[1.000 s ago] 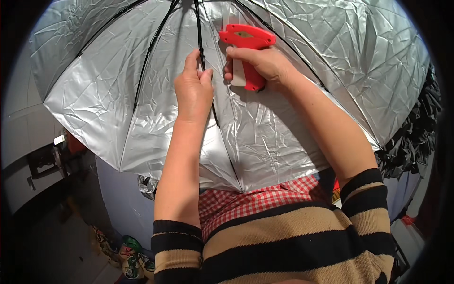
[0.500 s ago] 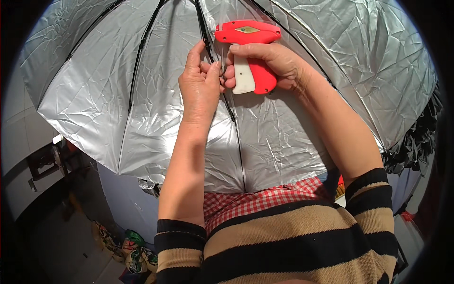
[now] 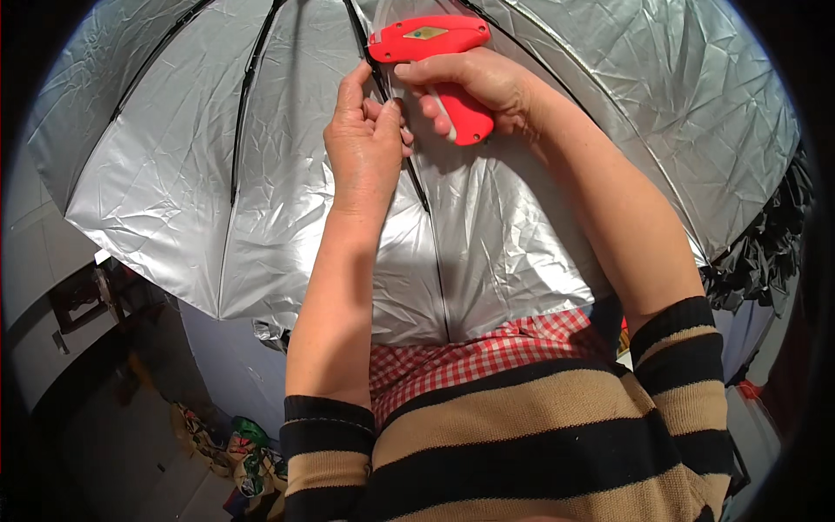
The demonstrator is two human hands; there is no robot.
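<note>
An open umbrella with a silver lining (image 3: 217, 200) and black ribs fills the view, its inside facing me. My left hand (image 3: 365, 143) pinches a black rib (image 3: 417, 187) near the upper middle, fingers closed on it. My right hand (image 3: 483, 83) grips a red tagging gun (image 3: 435, 52) by its handle, the gun's nose pointing left right above my left fingertips. Both hands nearly touch at the rib.
A black ruffled edge (image 3: 765, 244) of the umbrella hangs at the right. A red checked cloth (image 3: 487, 357) lies under the umbrella by my body. Coloured bags (image 3: 235, 444) lie on the floor at lower left, beside a grey cabinet (image 3: 61, 304).
The umbrella and both hands have shifted a little in view; the red gun has turned from angled down to level, its nose now close over my left fingers.
</note>
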